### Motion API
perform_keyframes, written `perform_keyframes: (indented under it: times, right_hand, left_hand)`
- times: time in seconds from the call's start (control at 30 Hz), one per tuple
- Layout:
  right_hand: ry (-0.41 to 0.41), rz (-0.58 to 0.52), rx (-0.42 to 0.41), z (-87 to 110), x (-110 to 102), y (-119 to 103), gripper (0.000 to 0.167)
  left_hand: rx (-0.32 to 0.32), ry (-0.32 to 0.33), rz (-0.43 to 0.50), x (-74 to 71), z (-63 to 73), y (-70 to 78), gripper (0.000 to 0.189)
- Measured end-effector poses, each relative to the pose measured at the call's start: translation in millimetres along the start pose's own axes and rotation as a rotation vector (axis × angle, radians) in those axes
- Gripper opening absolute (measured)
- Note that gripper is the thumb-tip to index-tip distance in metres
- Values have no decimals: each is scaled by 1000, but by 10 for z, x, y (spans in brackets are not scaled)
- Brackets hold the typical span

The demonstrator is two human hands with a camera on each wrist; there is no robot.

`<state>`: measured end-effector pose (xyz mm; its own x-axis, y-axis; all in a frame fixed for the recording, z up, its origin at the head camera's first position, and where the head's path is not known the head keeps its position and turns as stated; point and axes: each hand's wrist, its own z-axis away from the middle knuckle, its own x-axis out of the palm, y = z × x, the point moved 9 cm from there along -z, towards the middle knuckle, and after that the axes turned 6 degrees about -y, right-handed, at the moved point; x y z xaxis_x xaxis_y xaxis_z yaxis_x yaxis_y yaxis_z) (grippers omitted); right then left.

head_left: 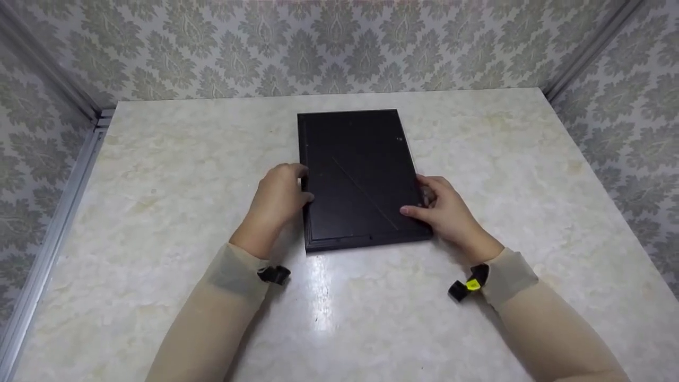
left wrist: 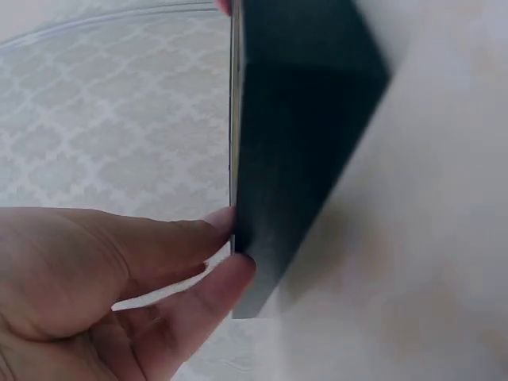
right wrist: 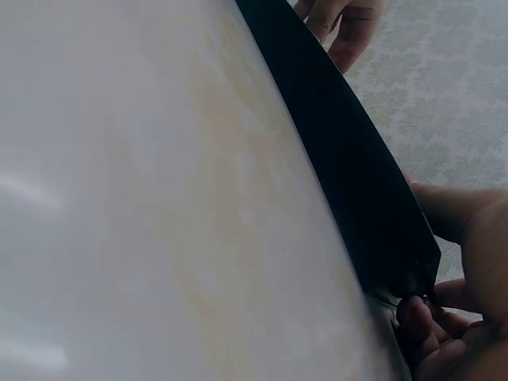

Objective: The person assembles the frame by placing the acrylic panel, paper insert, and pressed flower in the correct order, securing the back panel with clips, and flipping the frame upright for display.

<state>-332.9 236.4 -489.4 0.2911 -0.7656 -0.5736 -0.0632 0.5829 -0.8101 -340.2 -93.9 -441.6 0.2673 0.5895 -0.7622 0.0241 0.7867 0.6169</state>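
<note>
A flat black rectangular box (head_left: 360, 175) lies on the table, a thin diagonal line running across its top face. At its left long edge, my left hand (head_left: 278, 196) holds on with thumb and fingers. In the left wrist view, the thumb and a finger meet the rim of the tall dark side wall (left wrist: 294, 135). My right hand (head_left: 448, 209) grips the near right part, thumb flat on the top and fingers at the side. The right wrist view has those fingertips (right wrist: 417, 317) low at the corner, partly in shadow.
The table (head_left: 175, 143) has a pale marbled, glossy top. Patterned wallpaper panels (head_left: 334, 48) stand behind it and at both sides, with a metal rail (head_left: 53, 233) along the left. Each wrist carries a strapped black camera (head_left: 274, 274).
</note>
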Motion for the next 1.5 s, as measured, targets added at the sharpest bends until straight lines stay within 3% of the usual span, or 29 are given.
perform_keyframes:
  times: [0.1,0.23,0.4,0.63,0.93,1.17,1.3,1.5]
  right_hand:
    - [5,-20,-3,24,29,-28,88]
    - [3,-11,-3,60,89,-103,77]
    - [-40,100,-32,92,222,-304,73]
    - [-127,284,-21,7,505,-655,80]
    - [-138,479,74,-297,659,-793,93]
    - [-79,351,176,-489,596,-740,89]
    - [-19,298,164,-554,553,-762,80]
    - [67,237,117,-556,469,-818,73]
  left_hand:
    - [-47,-34,149,66,20,-166,67]
    - [-84,-88,291,167,53,-372,73]
    - [-86,-78,293,245,88,-537,69]
    - [-78,-37,300,274,23,-597,71]
    - [-82,-55,358,278,5,-502,73]
    - [-68,-61,348,257,-23,-402,57]
    - [-48,-45,342,189,-41,-342,50]
    - [-24,-44,345,139,-88,-276,53]
